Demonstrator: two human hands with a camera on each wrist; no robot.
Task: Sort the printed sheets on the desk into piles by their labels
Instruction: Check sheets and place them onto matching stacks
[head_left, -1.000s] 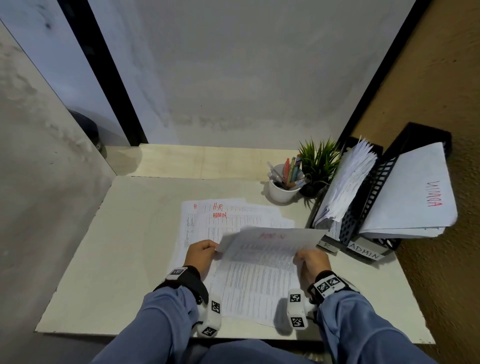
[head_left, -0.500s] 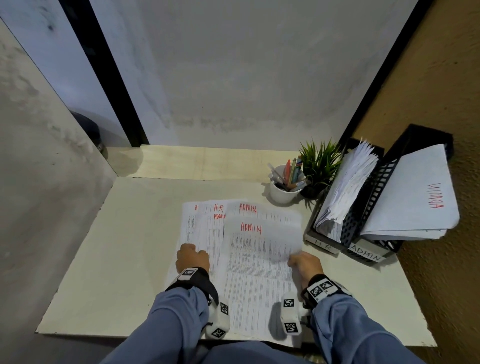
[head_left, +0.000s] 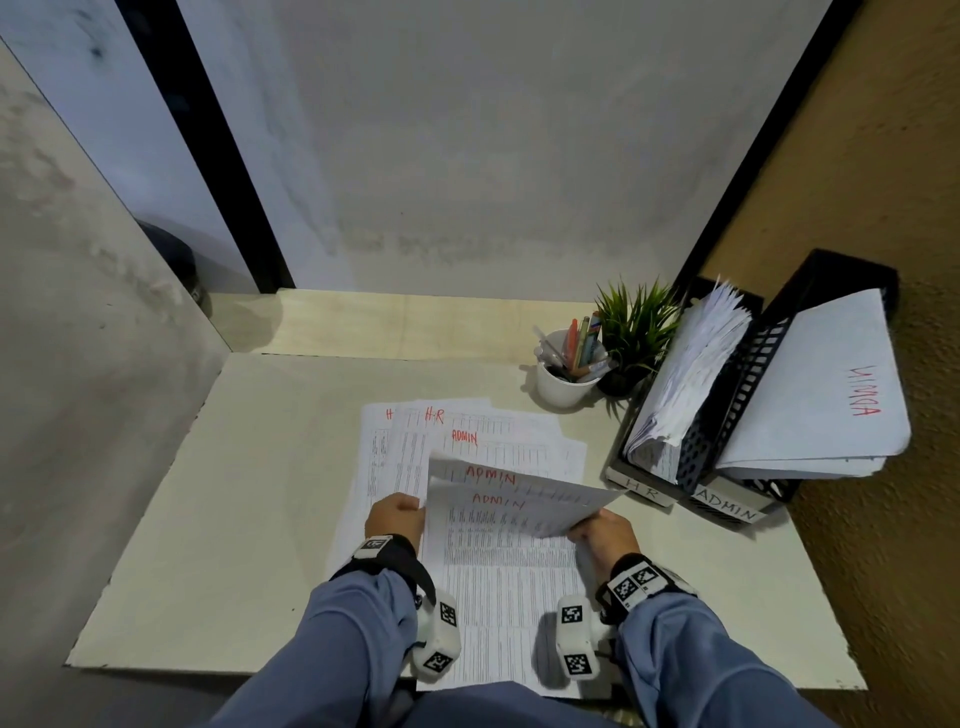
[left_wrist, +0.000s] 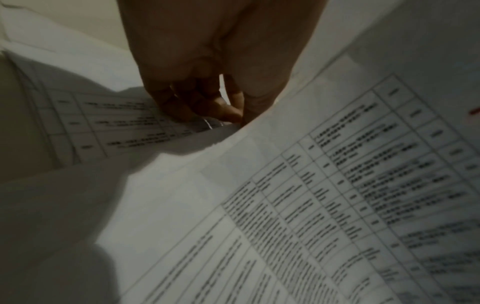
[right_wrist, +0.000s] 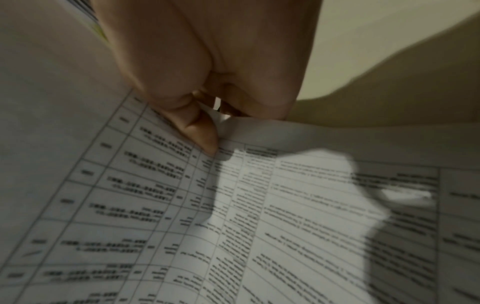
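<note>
Sheet (head_left: 519, 486) marked ADMIN, raised off the pile at its far end, pinched at both side edges. Left hand (head_left: 396, 519) curled on the left edge, fingertips (left_wrist: 228, 111) nipping the paper; right hand (head_left: 605, 535) likewise on the right edge, thumb (right_wrist: 205, 133) on top, fingers tucked beneath. Not clear whether one leaf or two in the pinch.

Directly under it, a second sheet (head_left: 498, 597), also headed ADMIN, flat on the desk (head_left: 234, 493) and running to the near edge. Farther off and to the left, a loose fan (head_left: 405, 441) of more sheets, headings HR and ADMIN showing in red. Beyond that, a white cup (head_left: 563, 384) of pens and a small plant (head_left: 636, 327). At the right, two black trays side by side: HR tray (head_left: 641, 491), packed with curling paper, and ADMIN tray (head_left: 727, 509), holding a flat stack.

Likely troubles from here:
- Two leaves clinging together, so an unread one filed unseen.
- Limp paper sagging between the two pinches, folding or catching on the tray rim.
- Swinging right across the desk, brushing the cup or plant and tipping them.
- Trays touching, labels close together; easy to slip into the HR slot by mistake.
- Dragging the lower sheet off the near edge while lifting.
</note>
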